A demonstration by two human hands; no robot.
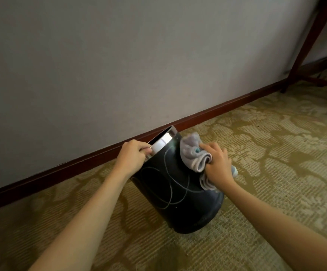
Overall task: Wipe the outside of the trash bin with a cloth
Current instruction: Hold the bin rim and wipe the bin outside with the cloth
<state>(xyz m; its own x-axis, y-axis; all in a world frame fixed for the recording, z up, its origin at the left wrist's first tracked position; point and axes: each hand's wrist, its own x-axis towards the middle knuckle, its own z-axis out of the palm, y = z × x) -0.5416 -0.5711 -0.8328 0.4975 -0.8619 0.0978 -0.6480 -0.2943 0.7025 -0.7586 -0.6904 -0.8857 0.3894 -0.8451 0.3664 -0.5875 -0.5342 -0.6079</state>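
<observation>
Item one: trash bin, black, round-bodied, marked with thin pale looping lines, with a shiny metal band at its rim; it stands just below the centre of the frame, tilted with the rim leaning toward the upper left and the base resting on the carpet toward the lower right. Item two: cloth, pale grey with a small teal spot, bunched and pressed against the upper right side of the bin's outer wall (one fold hangs down below the hand, another end shows past it on the right). Item three: left hand, entering from the lower left on a bare forearm, fingers curled over the metal rim and gripping it at the bin's upper left edge. Item four: right hand, entering from the lower right, fingers closed around the bunched cloth and holding it to the bin. Item five: carpet, olive and tan with a branching pattern, filling the lower half of the frame. Item six: wall, plain grey, filling the upper half, with a dark red-brown baseboard running diagonally from the left edge up to the right. Item seven: furniture leg, dark wood, slanting down in the upper right corner.
</observation>
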